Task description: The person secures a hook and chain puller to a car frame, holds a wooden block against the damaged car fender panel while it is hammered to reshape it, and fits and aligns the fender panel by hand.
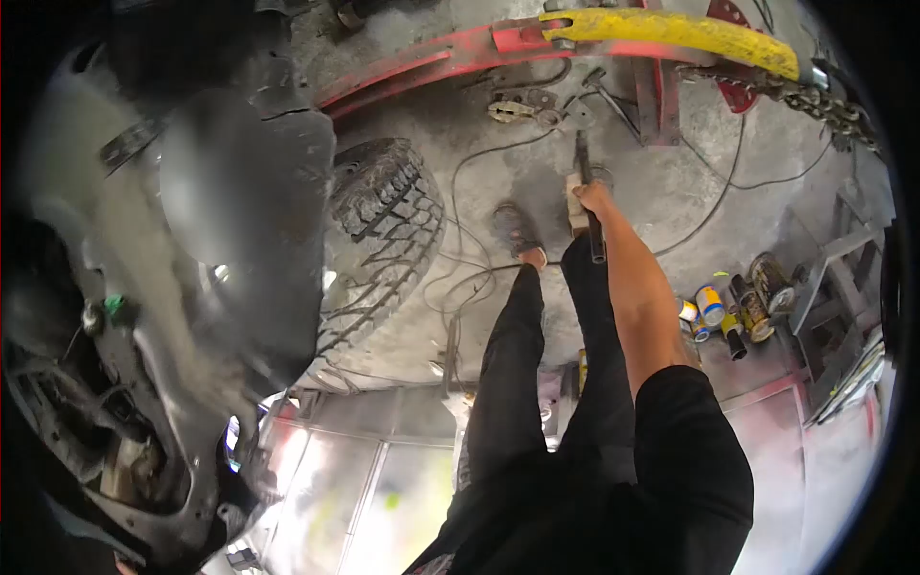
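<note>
My right hand (593,195) is closed around a dark metal bar (595,235), held out low in front of my legs. The bar's near end looks thicker, and its far end points away toward tools on the floor. A pale, wood-coloured block (577,213) shows right beside the hand; whether I hold it too is unclear. I cannot make out my left hand; only a tiny skin-toned patch shows at the bottom left edge. To the left is the scuffed underside of a vehicle (240,211), with a large knobbly tyre (379,249) next to it.
A red steel beam (412,77) with a yellow arm (671,34) and a chain (815,103) crosses ahead. Locking pliers or a clamp (513,111) lie beneath it. Cables (460,177) trail over the floor. Several cans (710,305) and a metal frame (834,278) stand right.
</note>
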The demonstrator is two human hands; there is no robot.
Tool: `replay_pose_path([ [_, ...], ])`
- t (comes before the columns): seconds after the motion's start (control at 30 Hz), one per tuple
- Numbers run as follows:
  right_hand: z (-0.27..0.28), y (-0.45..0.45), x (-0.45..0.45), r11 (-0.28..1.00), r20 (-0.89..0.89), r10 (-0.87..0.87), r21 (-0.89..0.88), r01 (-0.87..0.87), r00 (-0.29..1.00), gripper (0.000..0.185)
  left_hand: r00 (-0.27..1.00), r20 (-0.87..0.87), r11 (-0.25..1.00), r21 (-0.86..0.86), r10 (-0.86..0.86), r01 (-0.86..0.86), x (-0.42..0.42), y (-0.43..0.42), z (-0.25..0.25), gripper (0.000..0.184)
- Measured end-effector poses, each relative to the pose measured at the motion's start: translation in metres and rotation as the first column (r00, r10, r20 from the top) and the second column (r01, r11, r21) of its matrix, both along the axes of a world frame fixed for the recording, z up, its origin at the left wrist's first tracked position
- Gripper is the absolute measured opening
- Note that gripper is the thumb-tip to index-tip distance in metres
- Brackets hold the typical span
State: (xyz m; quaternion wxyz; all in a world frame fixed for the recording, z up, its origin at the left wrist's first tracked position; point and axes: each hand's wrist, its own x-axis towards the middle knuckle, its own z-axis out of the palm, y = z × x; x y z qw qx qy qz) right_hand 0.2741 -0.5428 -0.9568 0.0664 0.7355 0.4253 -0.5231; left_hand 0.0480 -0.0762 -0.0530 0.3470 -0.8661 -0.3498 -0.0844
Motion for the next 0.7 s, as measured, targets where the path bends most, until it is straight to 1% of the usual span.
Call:
replay_pose_path([
  [0.03,-0.007,0.004,-0.008,1.000,-0.004,-0.010,0.000,0.010,1.000,0.028,1.000,-0.026,0.998,0.065,0.008,-0.006,0.000,0.003,0.002,0.042],
  [0.07,-0.005,0.012,-0.012,0.864,0.136,-0.471,-0.128,0.487,0.872,0.028,0.998,-0.061,0.989,0.148,-0.007,0.016,-0.001,0.006,0.003,0.045],
  [0.1,-0.002,0.021,-0.014,0.503,0.314,-0.787,-0.171,0.847,0.531,0.037,0.830,-0.475,0.821,0.320,-0.293,0.473,-0.012,0.027,0.008,0.050],
  [0.13,0.002,0.031,-0.014,0.495,0.310,-0.793,-0.174,0.851,0.525,0.037,0.878,-0.405,0.876,0.286,-0.257,0.389,-0.011,0.029,0.014,0.050],
  [0.17,0.008,0.043,-0.011,0.320,0.356,-0.858,-0.191,0.928,0.369,0.049,0.917,-0.338,0.915,0.261,-0.213,0.308,-0.007,0.025,0.015,0.050],
  [0.2,0.007,0.051,-0.014,0.133,0.404,-0.891,-0.200,0.971,0.206,0.067,0.938,-0.299,0.934,0.249,-0.178,0.256,-0.004,0.024,0.015,0.049],
  [0.23,-0.013,0.054,-0.025,0.126,0.400,-0.894,-0.207,0.970,0.202,0.067,0.946,-0.284,0.941,0.251,-0.154,0.229,-0.003,0.024,0.016,0.049],
  [0.27,-0.046,0.055,-0.039,-0.057,0.377,-0.925,-0.236,0.970,0.038,0.077,0.951,-0.279,0.942,0.261,-0.136,0.211,-0.002,0.025,0.017,0.049],
  [0.33,-0.062,0.058,-0.054,-0.236,0.356,-0.925,-0.269,0.934,-0.131,0.088,0.955,-0.277,0.940,0.285,-0.108,0.188,-0.003,0.024,0.019,0.049],
  [0.37,-0.065,0.058,-0.061,-0.281,0.321,-0.927,-0.254,0.925,-0.194,0.085,0.956,-0.277,0.938,0.297,-0.097,0.181,-0.004,0.025,0.019,0.049],
  [0.43,-0.066,0.058,-0.075,-0.320,0.186,-0.941,-0.207,0.925,-0.284,0.080,0.960,-0.267,0.933,0.315,-0.086,0.171,-0.004,0.026,0.023,0.049],
  [0.5,-0.060,0.055,-0.087,-0.316,0.037,-0.949,-0.161,0.935,-0.314,0.075,0.965,-0.254,0.931,0.331,-0.066,0.151,-0.006,0.028,0.024,0.050],
  [0.57,-0.042,0.048,-0.099,-0.274,-0.084,-0.955,-0.123,0.954,-0.285,0.071,0.966,-0.255,0.926,0.358,-0.028,0.121,-0.010,0.030,0.026,0.050],
  [0.6,-0.030,0.044,-0.104,-0.249,-0.143,-0.954,-0.106,0.963,-0.263,0.069,0.966,-0.258,0.915,0.395,0.019,0.087,-0.013,0.031,0.027,0.050],
  [0.63,-0.016,0.040,-0.111,-0.208,-0.186,-0.957,-0.091,0.974,-0.222,0.068,0.952,-0.279,0.876,0.482,0.127,0.024,-0.017,0.034,0.030,0.050],
  [0.67,0.004,0.037,-0.115,-0.162,-0.226,-0.959,-0.067,0.984,-0.173,0.067,0.903,-0.316,0.796,0.603,0.293,-0.047,-0.023,0.037,0.033,0.050],
  [0.7,0.026,0.029,-0.118,-0.014,-0.289,-0.957,-0.073,0.997,-0.034,0.070,0.829,-0.330,0.695,0.713,0.451,-0.093,-0.031,0.044,0.033,0.051],
])
